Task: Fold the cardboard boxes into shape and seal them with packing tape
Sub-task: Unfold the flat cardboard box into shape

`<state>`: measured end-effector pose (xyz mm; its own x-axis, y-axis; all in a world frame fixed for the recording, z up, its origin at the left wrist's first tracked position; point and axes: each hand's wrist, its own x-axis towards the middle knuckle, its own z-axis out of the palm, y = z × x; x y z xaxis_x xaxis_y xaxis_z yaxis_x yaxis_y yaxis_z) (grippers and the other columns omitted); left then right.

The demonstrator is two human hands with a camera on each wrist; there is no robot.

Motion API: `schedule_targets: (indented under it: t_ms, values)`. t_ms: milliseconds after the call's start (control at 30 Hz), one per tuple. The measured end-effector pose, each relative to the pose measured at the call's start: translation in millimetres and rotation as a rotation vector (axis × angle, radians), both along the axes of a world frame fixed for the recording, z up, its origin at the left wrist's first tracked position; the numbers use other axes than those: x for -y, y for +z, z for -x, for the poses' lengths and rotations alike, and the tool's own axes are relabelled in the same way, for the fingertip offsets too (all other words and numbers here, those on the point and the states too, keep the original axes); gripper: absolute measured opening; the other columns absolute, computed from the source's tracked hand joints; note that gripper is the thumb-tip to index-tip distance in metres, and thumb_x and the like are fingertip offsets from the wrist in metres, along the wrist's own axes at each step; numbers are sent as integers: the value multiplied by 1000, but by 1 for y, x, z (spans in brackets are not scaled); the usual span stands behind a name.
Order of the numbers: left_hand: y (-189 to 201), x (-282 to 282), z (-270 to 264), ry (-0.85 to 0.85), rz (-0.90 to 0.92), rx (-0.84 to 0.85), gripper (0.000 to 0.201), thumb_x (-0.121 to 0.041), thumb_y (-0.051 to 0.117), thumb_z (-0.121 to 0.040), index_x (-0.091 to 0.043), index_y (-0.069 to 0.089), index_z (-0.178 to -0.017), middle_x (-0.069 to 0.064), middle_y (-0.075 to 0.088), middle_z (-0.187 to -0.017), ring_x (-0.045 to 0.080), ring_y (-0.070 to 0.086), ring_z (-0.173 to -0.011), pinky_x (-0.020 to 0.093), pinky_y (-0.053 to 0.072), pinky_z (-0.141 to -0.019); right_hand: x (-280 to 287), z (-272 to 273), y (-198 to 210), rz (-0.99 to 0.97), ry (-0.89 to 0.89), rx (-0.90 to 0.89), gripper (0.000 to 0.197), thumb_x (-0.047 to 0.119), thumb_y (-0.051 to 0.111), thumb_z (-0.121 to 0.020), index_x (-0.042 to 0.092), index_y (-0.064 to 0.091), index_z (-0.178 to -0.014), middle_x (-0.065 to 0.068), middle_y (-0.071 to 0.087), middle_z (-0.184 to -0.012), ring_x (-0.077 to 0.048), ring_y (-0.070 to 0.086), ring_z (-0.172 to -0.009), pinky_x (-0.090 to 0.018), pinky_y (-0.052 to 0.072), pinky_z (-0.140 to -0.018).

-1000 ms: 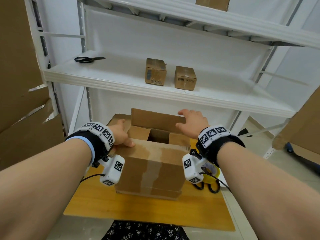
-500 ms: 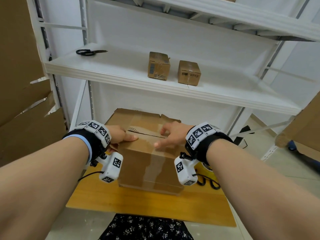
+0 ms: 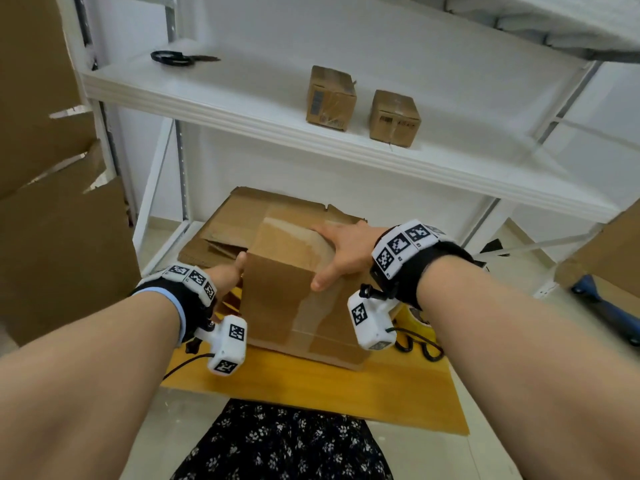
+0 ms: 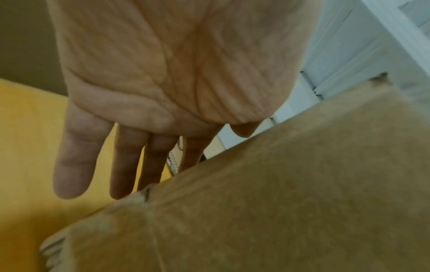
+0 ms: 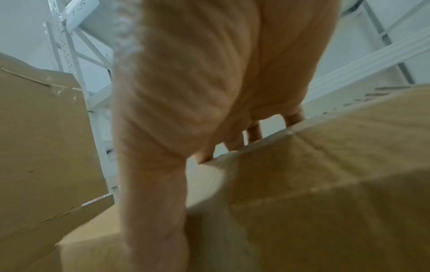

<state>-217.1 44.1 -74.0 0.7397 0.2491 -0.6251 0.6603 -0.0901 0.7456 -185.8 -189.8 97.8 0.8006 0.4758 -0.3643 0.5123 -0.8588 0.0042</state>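
Note:
A brown cardboard box (image 3: 277, 306) stands on a yellow wooden board (image 3: 311, 386), its top flaps folded down and a strip of clear tape running down its front. My left hand (image 3: 228, 275) lies against the box's left side with straight fingers (image 4: 76, 162), thumb up at the top corner. My right hand (image 3: 341, 252) is spread flat on the box top near the right edge, its thumb down over the front face. In the right wrist view the fingertips (image 5: 253, 133) touch the box top (image 5: 325, 165). A yellowish tape roll (image 3: 417, 315) sits right of the box, mostly hidden by my wrist.
Flattened cardboard (image 3: 221, 233) lies behind the box under a white shelf (image 3: 242, 109). On that shelf are black scissors (image 3: 176, 58) and two small sealed boxes (image 3: 330, 98) (image 3: 394, 119). Black scissor handles (image 3: 420, 348) lie by the tape. Large cardboard sheets (image 3: 52, 220) lean at left.
The open top flaps were folded shut. My left hand has since slid off the top onto the box's left side, and my right hand has spread flat over the top right.

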Motion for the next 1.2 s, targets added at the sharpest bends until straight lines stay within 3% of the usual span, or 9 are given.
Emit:
schedule_targets:
  t_ms: [167,367,433,533,767,933,1067,1133,1200]
  values:
    - [33,30,26,8,120,-63,90,-81,22,-88,-3,55,-119,26,63,-118,41,60,-107,54,46,-98,2,-8,0,-73,-69,-51,124,79,73,-41,49,19,-149,8,51,-140,-29,41,-130,-51,39,-108]
    - [19,29,15,125,280,16,96,-83,37,-79,-4,51,-132,23,56,-133,45,54,-120,56,38,-107,7,-10,-2,-123,-75,-53,116,77,74,-46,49,22,-146,9,53,-134,-27,44,-124,-49,42,-104]
    - [28,39,17,206,327,112,72,-61,37,-97,2,53,-129,22,57,-132,41,54,-120,43,42,-98,9,-11,-3,-144,-77,-60,113,75,74,-48,48,24,-146,9,53,-132,-26,44,-122,-49,42,-103]
    - [32,50,16,188,396,185,48,-46,41,-101,-4,65,-106,20,66,-111,34,62,-98,41,48,-78,13,-11,-2,-177,-100,-59,109,75,74,-49,48,27,-144,8,54,-129,-26,47,-120,-50,42,-103]
    - [75,47,13,133,374,184,33,-32,45,-102,-4,63,-100,16,68,-99,33,64,-83,43,52,-72,30,-12,17,-283,-150,-130,115,69,79,-53,45,19,-148,7,55,-130,-22,57,-112,-44,46,-102]
    - [120,47,9,7,382,172,38,-39,55,-98,-5,62,-113,12,66,-92,29,62,-82,45,52,-84,41,-11,32,-400,-183,-207,117,56,83,-64,42,8,-153,3,50,-140,-21,57,-119,-43,41,-109]
    - [162,51,3,-80,246,179,35,-29,55,-99,-5,55,-124,11,59,-95,28,55,-87,47,43,-102,57,0,42,-603,-243,-269,91,57,64,-86,29,14,-156,3,36,-154,-20,41,-136,-41,27,-117]
    - [184,58,4,-109,140,179,23,-27,57,-98,-7,55,-110,10,55,-91,27,53,-82,44,49,-91,66,6,41,-687,-323,-271,88,69,51,-86,27,18,-156,2,30,-158,-22,33,-143,-45,23,-115]
    - [199,70,7,-137,-2,215,18,-25,56,-99,-7,54,-96,7,51,-78,22,48,-68,36,45,-69,71,8,36,-738,-415,-286,100,83,44,-75,26,23,-155,-1,29,-159,-25,29,-145,-51,22,-116]
